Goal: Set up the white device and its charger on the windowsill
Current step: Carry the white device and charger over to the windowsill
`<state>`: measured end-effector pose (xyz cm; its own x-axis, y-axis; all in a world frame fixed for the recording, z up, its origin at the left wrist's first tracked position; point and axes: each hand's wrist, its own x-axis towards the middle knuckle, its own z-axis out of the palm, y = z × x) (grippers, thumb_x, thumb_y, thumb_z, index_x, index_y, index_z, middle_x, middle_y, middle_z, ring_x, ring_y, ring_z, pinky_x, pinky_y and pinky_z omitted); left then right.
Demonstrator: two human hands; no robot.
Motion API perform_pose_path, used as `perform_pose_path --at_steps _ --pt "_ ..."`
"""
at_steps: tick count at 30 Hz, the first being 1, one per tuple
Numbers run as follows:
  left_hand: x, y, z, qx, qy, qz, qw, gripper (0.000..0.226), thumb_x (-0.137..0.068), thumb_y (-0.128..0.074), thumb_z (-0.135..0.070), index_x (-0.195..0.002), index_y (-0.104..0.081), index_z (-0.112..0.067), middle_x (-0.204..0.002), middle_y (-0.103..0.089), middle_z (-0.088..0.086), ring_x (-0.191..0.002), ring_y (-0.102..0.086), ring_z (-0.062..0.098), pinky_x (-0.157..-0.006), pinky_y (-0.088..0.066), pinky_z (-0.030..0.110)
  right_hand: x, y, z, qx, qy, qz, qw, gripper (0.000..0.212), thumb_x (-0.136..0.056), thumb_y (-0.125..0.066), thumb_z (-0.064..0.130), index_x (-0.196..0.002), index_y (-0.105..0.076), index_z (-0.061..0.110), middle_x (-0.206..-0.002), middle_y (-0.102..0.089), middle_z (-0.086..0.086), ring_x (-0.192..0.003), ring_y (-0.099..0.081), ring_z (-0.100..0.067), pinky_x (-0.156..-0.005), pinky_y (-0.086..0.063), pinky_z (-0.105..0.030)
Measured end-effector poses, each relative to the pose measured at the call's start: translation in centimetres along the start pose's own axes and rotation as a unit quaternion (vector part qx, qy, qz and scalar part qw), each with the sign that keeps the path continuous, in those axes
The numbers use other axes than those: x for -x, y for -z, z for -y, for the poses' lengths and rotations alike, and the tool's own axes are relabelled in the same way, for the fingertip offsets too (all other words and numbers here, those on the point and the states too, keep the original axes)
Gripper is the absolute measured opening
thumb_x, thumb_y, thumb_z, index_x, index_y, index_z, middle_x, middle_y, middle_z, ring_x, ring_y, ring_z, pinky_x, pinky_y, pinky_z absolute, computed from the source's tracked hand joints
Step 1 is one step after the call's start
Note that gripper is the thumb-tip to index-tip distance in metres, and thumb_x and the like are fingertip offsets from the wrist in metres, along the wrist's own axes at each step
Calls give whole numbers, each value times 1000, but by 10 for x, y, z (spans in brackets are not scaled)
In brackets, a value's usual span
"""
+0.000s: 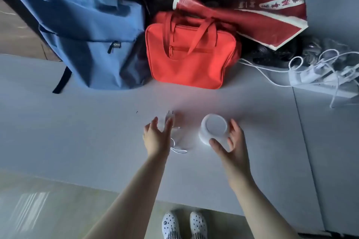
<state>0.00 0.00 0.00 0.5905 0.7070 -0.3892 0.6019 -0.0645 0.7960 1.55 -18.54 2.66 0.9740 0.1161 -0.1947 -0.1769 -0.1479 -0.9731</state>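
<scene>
The white round device (213, 129) stands upright on the pale windowsill (77, 132), in front of the red bag. My right hand (230, 138) curves around its right and near side, fingers spread; whether they touch it I cannot tell. To the left lies the white charger plug (171, 119), prongs pointing away from me, with its thin white cable (177, 148) looping toward me. My left hand (157, 136) hovers over the plug, fingers apart, fingertips at the plug's near end.
A blue backpack (83, 31) and a red zip bag (191, 52) stand at the back of the sill. A red printed tote (268, 6) leans behind. A white power strip with tangled cables (318, 75) lies at the right. My shoes (183, 225) show below.
</scene>
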Motion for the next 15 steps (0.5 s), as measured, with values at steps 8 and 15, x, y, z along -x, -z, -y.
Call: perform_pose_path --at_steps 8,15 --pt "-16 -23 -6 -114 -8 -102 988 54 -74 -72 -46 -121 -60 -24 -126 -51 9 -118 -44 33 -100 -32 37 -22 -13 -25 23 12 -29 999 98 -57 -83 33 -142 -34 24 -140 -48 12 -128 -44 5 -109 -34 -22" --pt "-21 -33 2 -147 -22 -134 980 39 -73 -72 -44 -106 -64 -24 -118 -57 4 -110 -47 30 -90 -31 37 -32 -18 -31 42 51 -44 997 94 -56 -84 30 -139 -41 17 -133 -54 8 -123 -50 0 -100 -36 -11"
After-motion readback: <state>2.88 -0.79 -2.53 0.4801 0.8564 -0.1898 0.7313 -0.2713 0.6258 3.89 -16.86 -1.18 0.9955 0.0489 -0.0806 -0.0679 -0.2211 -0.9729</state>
